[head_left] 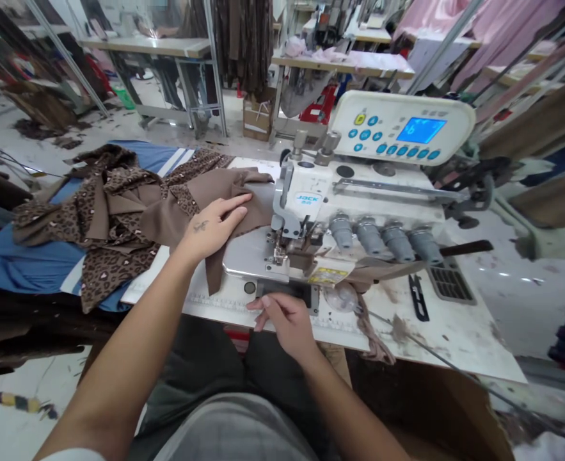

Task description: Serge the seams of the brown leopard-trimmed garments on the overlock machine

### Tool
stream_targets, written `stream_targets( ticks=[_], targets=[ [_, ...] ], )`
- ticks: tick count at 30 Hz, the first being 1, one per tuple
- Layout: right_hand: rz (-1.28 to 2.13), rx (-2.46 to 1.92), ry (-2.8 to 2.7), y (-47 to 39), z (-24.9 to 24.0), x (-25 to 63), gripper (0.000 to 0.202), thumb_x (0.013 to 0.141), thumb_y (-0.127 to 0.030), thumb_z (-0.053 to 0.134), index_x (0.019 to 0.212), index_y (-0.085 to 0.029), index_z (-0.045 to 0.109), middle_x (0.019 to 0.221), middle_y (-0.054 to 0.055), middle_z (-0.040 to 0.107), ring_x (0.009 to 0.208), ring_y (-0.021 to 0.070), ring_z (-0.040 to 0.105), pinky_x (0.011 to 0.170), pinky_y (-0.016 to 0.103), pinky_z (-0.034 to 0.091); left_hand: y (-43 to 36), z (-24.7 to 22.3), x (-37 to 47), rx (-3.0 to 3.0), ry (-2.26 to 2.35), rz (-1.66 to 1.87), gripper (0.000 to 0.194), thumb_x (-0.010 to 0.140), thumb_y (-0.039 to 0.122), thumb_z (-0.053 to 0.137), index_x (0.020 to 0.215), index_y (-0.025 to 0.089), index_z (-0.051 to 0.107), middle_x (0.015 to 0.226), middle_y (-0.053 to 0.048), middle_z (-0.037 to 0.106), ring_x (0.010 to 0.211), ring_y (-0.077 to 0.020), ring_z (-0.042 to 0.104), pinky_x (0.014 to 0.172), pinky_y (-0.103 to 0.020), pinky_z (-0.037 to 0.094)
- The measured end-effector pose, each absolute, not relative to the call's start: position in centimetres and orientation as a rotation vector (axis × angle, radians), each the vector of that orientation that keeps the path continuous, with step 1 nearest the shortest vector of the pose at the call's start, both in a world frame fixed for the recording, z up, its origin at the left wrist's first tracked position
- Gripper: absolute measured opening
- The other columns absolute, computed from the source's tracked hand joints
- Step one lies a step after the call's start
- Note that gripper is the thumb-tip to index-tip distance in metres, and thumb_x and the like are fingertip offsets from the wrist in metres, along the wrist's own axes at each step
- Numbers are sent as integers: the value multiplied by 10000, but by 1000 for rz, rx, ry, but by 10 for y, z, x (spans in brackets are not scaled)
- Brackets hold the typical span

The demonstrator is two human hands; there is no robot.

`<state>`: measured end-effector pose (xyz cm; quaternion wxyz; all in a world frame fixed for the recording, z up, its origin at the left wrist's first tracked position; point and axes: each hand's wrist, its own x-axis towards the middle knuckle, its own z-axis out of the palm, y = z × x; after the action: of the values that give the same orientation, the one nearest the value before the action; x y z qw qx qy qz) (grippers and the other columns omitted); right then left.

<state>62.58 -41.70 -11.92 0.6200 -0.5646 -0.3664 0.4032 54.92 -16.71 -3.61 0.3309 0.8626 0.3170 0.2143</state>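
- White, lint-flecked surface point(464, 339) carries white metal sewing machine point(382, 192).
- Brown and leopard-print fabric point(164, 214) lies heaped left of machine, one end over its plate.
- Left hand point(215, 225) rests on fabric, fingers outstretched, ungripping.
- Right hand point(286, 320) hangs half-curled, empty, by surface's front edge.

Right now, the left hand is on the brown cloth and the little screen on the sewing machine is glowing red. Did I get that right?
Not quite: the screen on the sewing machine is glowing blue, not red, as the head view shows. The left hand is on the brown cloth, just like you said.
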Motion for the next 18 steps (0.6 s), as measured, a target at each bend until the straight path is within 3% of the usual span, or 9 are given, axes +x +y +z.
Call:
stream_targets(
  ticks=[2,5,8,10,11,14,16,18],
  targets=[
    [914,-1323,-850,-415,-119,625,457,1041,-555,587,905,-183,813,709,56,771,532,180,707,603,296,565,-178,-39,543,2170,854,600,456,1017,555,518,1431,402,636,1455,7,658,1384,-265,577,1239,-470,370],
    [859,-1340,-865,-415,-119,624,456,1071,-535,541,957,-179,802,683,47,751,581,188,712,689,317,583,-223,-60,526,1896,963,905,449,1016,496,530,1389,271,639,1462,-61,643,1372,-248,581,1197,-412,428],
    [787,-1282,-919,-416,-119,625,438,1063,-564,529,1097,-194,761,954,89,789,794,215,753,782,330,596,-294,-95,500,1650,1174,1149,357,1009,488,544,1247,225,584,1245,-105,693,1079,-219,697,960,-372,585],
    [687,-1282,-1001,-416,-120,626,437,1015,-601,590,1068,-199,752,1009,96,767,905,242,729,827,341,589,-334,-114,480,1713,1040,896,271,991,472,590,1166,265,575,942,-29,720,751,-184,700,687,-322,611],
    [611,-1313,-998,-416,-121,627,435,999,-608,608,992,-197,750,959,89,752,906,247,709,823,341,582,-348,-119,470,1789,884,718,238,992,433,601,1181,288,591,921,-14,736,725,-181,710,664,-318,615],
    [430,-1435,-752,-415,-123,629,444,1028,-576,561,840,-200,705,827,56,703,811,227,653,749,324,557,-355,-109,451,2086,579,620,199,1004,276,581,1177,338,656,1021,-14,779,897,-198,754,800,-350,633],
    [423,-1466,-672,-419,-119,630,416,1032,-563,559,909,-198,715,827,39,710,781,217,649,714,314,552,-342,-86,450,2311,521,844,238,997,201,570,1182,321,660,1130,-43,770,1058,-217,726,933,-395,599],
    [484,-1494,-820,-429,-110,630,367,1026,-534,603,1022,-189,728,929,42,742,825,218,676,749,326,574,-327,-61,455,2532,329,857,273,995,226,593,1259,284,633,1228,-84,747,1171,-246,685,1042,-446,543]
  ],
)
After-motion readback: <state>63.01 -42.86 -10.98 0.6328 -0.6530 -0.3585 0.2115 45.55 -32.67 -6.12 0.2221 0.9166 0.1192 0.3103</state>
